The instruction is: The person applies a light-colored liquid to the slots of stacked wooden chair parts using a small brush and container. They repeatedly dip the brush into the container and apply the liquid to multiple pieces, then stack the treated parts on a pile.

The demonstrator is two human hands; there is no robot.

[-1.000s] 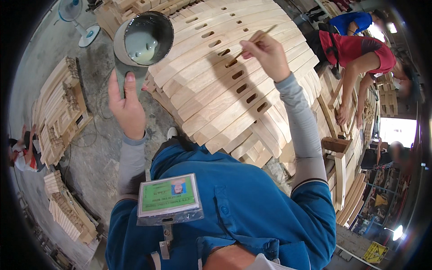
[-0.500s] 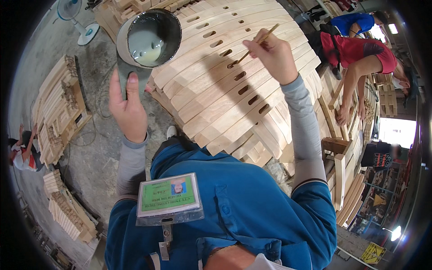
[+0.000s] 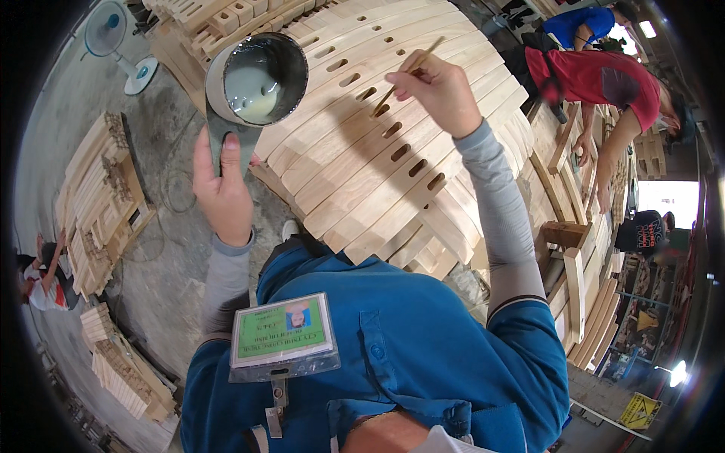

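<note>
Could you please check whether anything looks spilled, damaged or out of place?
Nothing stands out: the left hand holds a cup with pale liquid inside, the right hand a thin stick at slotted wooden boards showing no visible spill.

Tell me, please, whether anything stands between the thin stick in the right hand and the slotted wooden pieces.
Nothing visible does: the right hand holds the thin stick with its lower end at or near a slot in the wooden pieces. The cup in the left hand is off to the left.

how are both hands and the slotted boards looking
Left hand gripping cup by its handle. Right hand holding thin stick, tip at a slot in the wooden boards. Shadow across boards.
</note>
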